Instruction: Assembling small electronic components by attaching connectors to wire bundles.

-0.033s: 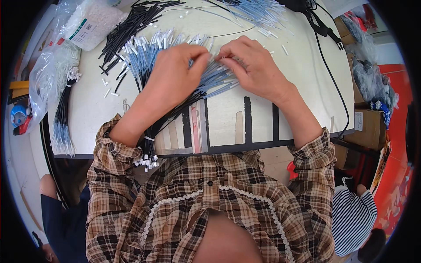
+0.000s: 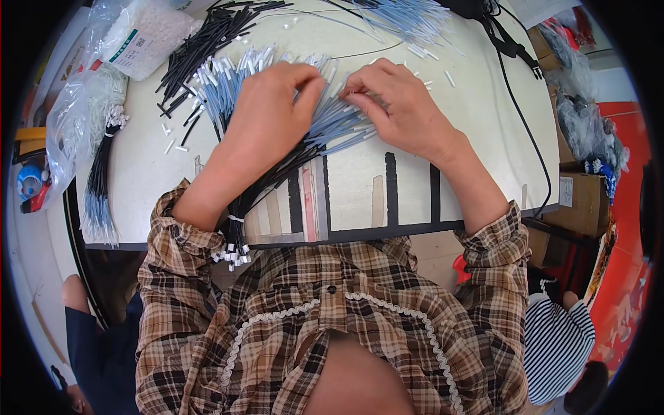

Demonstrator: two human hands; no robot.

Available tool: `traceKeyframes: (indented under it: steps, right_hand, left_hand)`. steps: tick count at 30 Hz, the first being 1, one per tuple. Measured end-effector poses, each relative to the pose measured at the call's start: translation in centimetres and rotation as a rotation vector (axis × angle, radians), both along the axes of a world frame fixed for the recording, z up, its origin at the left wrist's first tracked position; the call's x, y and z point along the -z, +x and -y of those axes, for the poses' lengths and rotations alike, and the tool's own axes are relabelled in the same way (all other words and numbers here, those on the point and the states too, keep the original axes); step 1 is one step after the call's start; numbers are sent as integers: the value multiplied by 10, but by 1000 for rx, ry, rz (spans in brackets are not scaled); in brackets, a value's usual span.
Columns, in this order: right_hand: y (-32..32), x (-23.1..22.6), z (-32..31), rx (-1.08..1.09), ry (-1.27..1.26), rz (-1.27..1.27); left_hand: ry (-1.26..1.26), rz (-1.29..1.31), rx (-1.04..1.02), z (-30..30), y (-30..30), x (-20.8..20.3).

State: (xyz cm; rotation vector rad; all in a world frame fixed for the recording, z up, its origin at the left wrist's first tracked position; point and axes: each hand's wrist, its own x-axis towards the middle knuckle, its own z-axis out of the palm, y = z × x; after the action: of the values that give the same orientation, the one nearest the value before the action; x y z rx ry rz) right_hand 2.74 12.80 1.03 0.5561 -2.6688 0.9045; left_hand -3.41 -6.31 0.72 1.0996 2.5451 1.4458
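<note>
A thick bundle of wires (image 2: 225, 93) with blue-grey ends and white tips fans out across the table under my hands. Its black part runs toward the table's front edge, where a white tie (image 2: 236, 218) binds it and white connectors (image 2: 237, 256) hang over. My left hand (image 2: 273, 104) is above the middle of the fan, thumb and forefinger brought together. At the fan's right side, my right hand (image 2: 398, 104) is closed in a pinch among the white tips. Whatever either pinch holds is too small or hidden to make out.
Loose black tubes (image 2: 200, 52) and small white sleeves lie around the fan. Another wire bundle (image 2: 100, 183) rests at left, near a bag of white pieces (image 2: 149, 41). More blue-grey wires (image 2: 404, 21) lie at the far side. A black cable (image 2: 515, 111) crosses the right side.
My left hand has shifted slightly left and away from my right hand, widening the gap between their fingertips. My right hand is nearly still.
</note>
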Motion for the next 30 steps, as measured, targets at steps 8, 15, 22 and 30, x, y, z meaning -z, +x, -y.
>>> traceKeyframes:
  steps: [8, 15, 22, 30]
  right_hand:
    - [-1, 3, 2, -16, -30, -16]
    - [-2, 3, 3, 22, -117, -49]
    - [-3, 5, 2, -17, 4, -158]
    - [-1, 6, 3, 4, 115, 5]
  left_hand:
    - [-331, -59, -116, 4, -11, 7]
    - [-177, -119, -113, 1, 3, -3]
    - [-213, 74, 91, -2, 6, -6]
    - [-280, -271, -182, 0, -10, 16]
